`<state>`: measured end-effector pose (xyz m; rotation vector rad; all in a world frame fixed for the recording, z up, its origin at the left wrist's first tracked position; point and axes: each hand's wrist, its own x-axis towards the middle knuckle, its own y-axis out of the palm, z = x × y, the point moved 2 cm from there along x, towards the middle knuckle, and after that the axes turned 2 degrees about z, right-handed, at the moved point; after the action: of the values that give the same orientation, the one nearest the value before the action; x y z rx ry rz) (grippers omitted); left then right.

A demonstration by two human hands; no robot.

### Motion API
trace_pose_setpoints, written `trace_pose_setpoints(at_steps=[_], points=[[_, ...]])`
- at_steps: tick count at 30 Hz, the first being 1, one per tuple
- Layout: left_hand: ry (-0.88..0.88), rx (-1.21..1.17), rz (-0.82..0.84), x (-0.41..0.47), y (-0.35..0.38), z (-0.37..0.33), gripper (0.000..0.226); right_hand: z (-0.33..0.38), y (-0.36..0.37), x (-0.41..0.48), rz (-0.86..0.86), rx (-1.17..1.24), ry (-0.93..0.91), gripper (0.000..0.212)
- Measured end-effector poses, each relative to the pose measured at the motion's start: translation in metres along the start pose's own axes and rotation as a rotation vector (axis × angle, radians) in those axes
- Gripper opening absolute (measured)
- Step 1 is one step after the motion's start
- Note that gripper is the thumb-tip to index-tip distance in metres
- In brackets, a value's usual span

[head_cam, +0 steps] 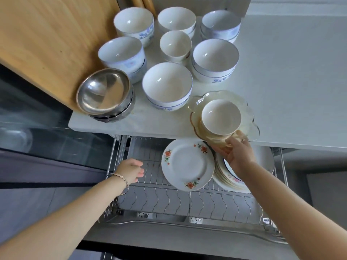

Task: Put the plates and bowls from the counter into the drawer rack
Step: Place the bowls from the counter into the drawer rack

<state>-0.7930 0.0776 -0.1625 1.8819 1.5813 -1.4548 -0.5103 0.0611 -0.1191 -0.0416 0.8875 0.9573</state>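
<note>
Several white bowls, some with blue flowers point(167, 86), stand in stacks on the white counter point(291, 81), beside a stack of steel bowls point(104, 92). My right hand point(238, 154) grips the underside of a stack of amber glass plates point(246, 109) at the counter's front edge; a small white bowl point(220, 115) sits in them. Below, the open drawer rack point(150, 166) holds a floral plate point(187, 164) and a leaning stack of plates point(225, 177). My left hand point(130, 169) hovers over the rack's left part, fingers loosely curled, holding nothing.
A wooden board point(52, 44) leans over the counter's left side. The drawer's front rows of wavy wire slots point(187, 201) hold nothing. A dark glass-fronted appliance point(47, 137) is to the left of the drawer.
</note>
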Motion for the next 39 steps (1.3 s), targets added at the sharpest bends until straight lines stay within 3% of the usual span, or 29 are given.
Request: trace_pose_setpoints(at_steps=[3, 8, 15, 21, 28, 32, 39], points=[[0.086, 0.200, -0.092, 0.016, -0.016, 0.009, 0.040, -0.015, -0.010, -0.035, 0.108, -0.134, 0.075, 0.051], [0.087, 0.364, -0.180, 0.049, -0.054, 0.029, 0.045, -0.060, 0.000, -0.069, 0.248, -0.283, 0.282, 0.051], [0.062, 0.438, -0.181, 0.108, -0.089, 0.054, 0.065, -0.167, 0.038, -0.030, 0.122, -0.283, 0.486, 0.046], [0.080, 0.511, -0.158, 0.150, -0.082, 0.070, 0.050, -0.237, 0.087, 0.054, 0.013, -0.238, 0.487, 0.046], [0.125, 0.499, -0.196, 0.162, -0.083, 0.083, 0.052, -0.264, 0.120, 0.136, -0.095, -0.598, 0.373, 0.065], [0.102, 0.537, -0.168, 0.163, -0.082, 0.079, 0.048, -0.268, 0.124, 0.156, -0.120, -0.772, 0.341, 0.049], [0.056, 0.569, -0.154, 0.165, -0.080, 0.077, 0.046, -0.285, 0.127, 0.166, -0.214, -0.652, 0.330, 0.026]])
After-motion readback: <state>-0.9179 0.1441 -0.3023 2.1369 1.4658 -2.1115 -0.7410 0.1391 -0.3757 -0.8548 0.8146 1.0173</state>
